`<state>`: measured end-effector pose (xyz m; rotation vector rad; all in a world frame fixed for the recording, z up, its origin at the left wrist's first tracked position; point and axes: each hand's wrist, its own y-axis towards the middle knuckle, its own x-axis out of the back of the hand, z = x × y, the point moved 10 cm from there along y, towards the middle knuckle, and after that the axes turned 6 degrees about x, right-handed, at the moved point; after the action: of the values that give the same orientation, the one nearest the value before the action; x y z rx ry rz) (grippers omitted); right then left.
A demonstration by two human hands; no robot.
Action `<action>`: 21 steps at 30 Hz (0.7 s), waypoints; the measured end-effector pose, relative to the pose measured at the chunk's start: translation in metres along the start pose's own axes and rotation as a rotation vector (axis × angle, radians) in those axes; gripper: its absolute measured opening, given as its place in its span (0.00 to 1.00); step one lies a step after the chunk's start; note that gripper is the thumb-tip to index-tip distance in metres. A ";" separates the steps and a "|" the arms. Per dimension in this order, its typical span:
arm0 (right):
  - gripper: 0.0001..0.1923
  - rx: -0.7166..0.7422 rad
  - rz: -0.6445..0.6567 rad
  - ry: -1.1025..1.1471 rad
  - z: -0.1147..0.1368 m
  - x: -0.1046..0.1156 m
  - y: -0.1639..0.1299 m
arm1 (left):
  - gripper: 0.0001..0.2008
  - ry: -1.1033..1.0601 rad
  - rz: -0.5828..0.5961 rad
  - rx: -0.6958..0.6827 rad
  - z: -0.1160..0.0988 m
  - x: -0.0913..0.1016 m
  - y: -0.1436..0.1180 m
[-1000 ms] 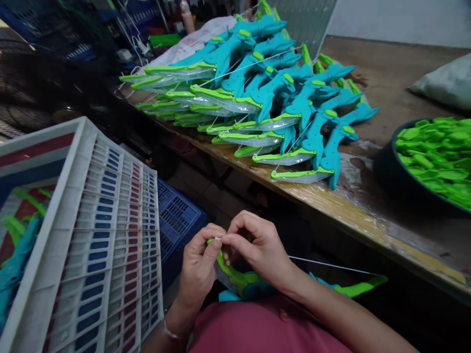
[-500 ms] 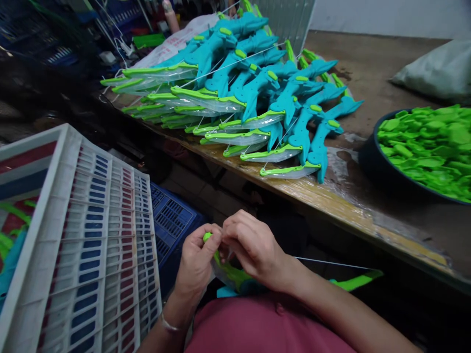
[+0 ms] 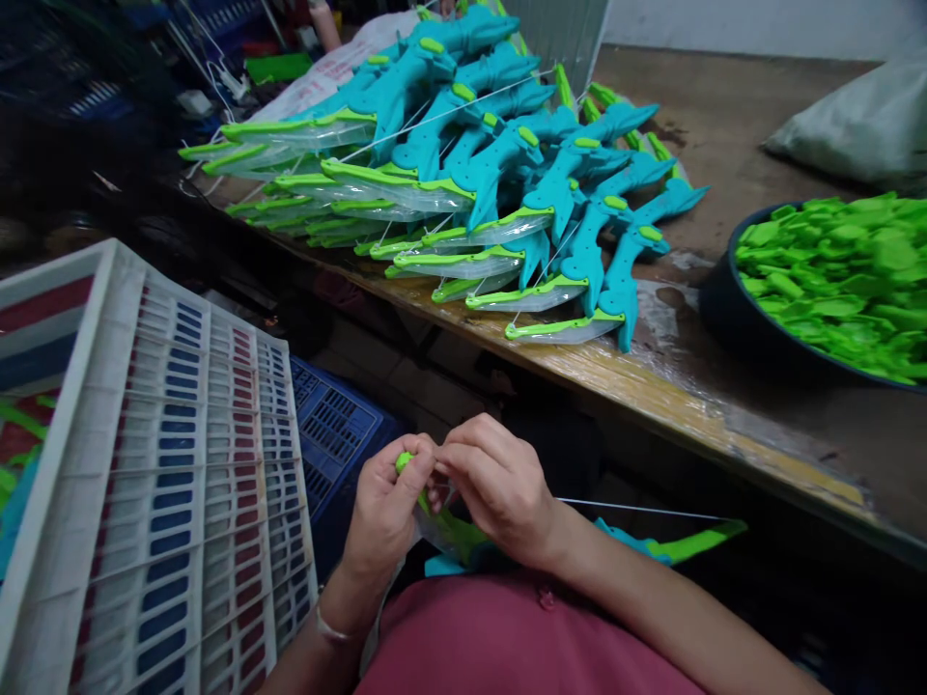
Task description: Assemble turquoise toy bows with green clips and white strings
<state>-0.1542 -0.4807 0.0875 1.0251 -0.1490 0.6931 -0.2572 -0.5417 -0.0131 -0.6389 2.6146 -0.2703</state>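
Note:
At my lap lies a toy bow (image 3: 699, 543) with a turquoise body and bright green limbs, partly covered by my hands and right forearm. My left hand (image 3: 383, 507) is closed round one green limb near its end, and the tip pokes out between thumb and finger. Close against it, my right hand (image 3: 499, 483) pinches the white bowstring (image 3: 637, 506), though the pinched end is mostly hidden by fingers. From behind the right hand the string stretches to the far limb's tip on the right.
Many similar toy bows (image 3: 499, 169) are piled on the worktable (image 3: 695, 425). A dark tub (image 3: 731, 309) of green plastic pieces stands at right, a pale sack (image 3: 855, 125) behind it. A white slatted crate (image 3: 120, 386) is at left, a blue crate (image 3: 337, 415) beyond it.
The view has shifted slightly. My hands keep almost the same hold, with the right fingers a little closer together at the bow's tip. More of the turquoise body shows past my right forearm.

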 end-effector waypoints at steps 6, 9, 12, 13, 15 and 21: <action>0.06 -0.011 0.023 -0.102 0.001 -0.003 -0.003 | 0.14 -0.042 -0.008 -0.003 -0.004 -0.005 0.000; 0.06 -0.112 -0.015 0.010 -0.005 0.001 -0.006 | 0.15 -0.029 0.001 -0.013 -0.007 -0.008 -0.001; 0.07 -0.171 -0.058 0.081 -0.008 0.005 -0.008 | 0.16 -0.015 0.022 -0.030 -0.010 -0.010 -0.001; 0.06 -0.180 -0.057 0.090 -0.008 0.005 -0.008 | 0.16 -0.011 0.023 -0.035 -0.011 -0.010 -0.001; 0.01 -0.186 -0.031 0.097 -0.007 0.002 -0.008 | 0.16 0.006 -0.002 -0.040 -0.010 -0.006 -0.002; 0.06 -0.171 0.039 0.064 -0.005 -0.005 -0.003 | 0.14 0.071 -0.025 -0.026 -0.006 -0.002 -0.003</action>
<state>-0.1569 -0.4798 0.0808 0.8374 -0.1695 0.7348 -0.2568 -0.5426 -0.0066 -0.6825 2.6837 -0.2721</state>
